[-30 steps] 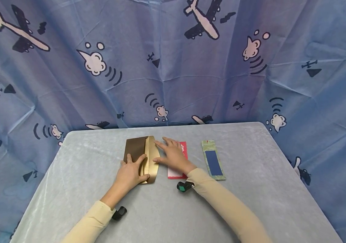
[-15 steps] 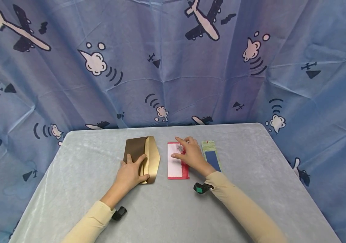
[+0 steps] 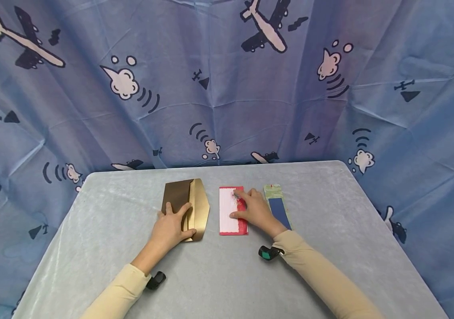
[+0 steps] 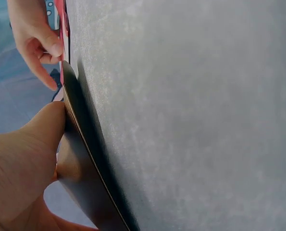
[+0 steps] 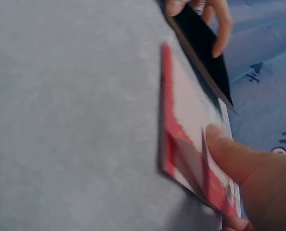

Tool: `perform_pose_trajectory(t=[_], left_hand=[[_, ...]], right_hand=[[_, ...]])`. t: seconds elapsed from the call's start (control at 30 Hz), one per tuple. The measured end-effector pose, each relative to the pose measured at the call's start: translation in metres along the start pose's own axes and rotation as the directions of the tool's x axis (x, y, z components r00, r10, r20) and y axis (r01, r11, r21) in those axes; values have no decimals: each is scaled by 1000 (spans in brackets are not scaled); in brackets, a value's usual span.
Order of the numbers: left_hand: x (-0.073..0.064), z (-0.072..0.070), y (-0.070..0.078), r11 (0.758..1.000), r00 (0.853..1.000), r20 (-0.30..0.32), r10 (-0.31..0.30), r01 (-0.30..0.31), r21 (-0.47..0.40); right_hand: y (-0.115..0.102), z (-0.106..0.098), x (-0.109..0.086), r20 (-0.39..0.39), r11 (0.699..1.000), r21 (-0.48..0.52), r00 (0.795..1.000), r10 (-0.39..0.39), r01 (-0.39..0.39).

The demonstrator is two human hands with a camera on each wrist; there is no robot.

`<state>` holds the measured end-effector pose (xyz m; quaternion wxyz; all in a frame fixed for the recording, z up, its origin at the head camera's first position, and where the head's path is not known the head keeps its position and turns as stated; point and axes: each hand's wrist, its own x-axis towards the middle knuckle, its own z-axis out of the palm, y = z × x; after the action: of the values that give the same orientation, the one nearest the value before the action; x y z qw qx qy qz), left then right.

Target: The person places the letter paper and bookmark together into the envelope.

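1. The step in hand seems to be lifting part of the flat red-and-white paper card (image 3: 227,212), mid-table; the right hand (image 3: 256,210) touches it, half-curled, but whether it pinches I cannot tell.
2. The left hand (image 3: 171,225) rests, spread wide, on the metallic brown-and-gold paper envelope (image 3: 201,208).
3. Next likely calls for a sure pinch.
4. Pale grey table (image 3: 211,283); blue airplane-print curtain (image 3: 227,119) behind.

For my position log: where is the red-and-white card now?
In the head view, the red-and-white card lies on the table between the gold envelope on its left and the green-blue item, touched by the right hand.
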<state>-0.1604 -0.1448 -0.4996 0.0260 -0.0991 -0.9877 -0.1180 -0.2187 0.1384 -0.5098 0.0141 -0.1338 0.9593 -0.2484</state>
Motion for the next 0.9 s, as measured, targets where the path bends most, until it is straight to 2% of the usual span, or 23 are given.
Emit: perform_pose_trajectory(t=[0.23, 0.57, 0.9], left_hand=[[0, 0, 0, 1000, 1000, -1, 4, -4, 3], [0, 0, -1, 1000, 1000, 1, 4, -4, -2], [1, -1, 0, 1000, 1000, 9, -1, 2, -14]], right_hand=[[-5, 5, 1, 0, 998, -49, 1000, 30, -30], [-11, 3, 1, 45, 993, -23, 992, 120, -119], [-9, 4, 3, 69, 990, 60, 990, 124, -128]])
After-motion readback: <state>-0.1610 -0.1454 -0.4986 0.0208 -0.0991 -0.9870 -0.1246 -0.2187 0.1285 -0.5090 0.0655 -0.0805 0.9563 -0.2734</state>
